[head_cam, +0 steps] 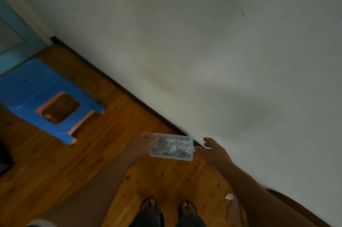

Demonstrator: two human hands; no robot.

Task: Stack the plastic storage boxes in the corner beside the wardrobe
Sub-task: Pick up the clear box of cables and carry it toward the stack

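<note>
Head view. I see one small clear plastic storage box [172, 147] held level in the air above the wooden floor [111, 134], close to the dark skirting board [129, 93] at the foot of the white wall [203, 42]. Inside it lies a tangle of pale and dark grey bits, too blurred to name. The left hand [141, 144] grasps the box's left end, thumb on top. The right hand [215, 152] is released, fingers spread just beside the right end; I cannot tell whether they touch it. A blue plastic stool [33, 86] stands well to the left.

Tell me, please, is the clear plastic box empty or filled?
Not empty: pale and dark items show through the clear plastic box.
</note>
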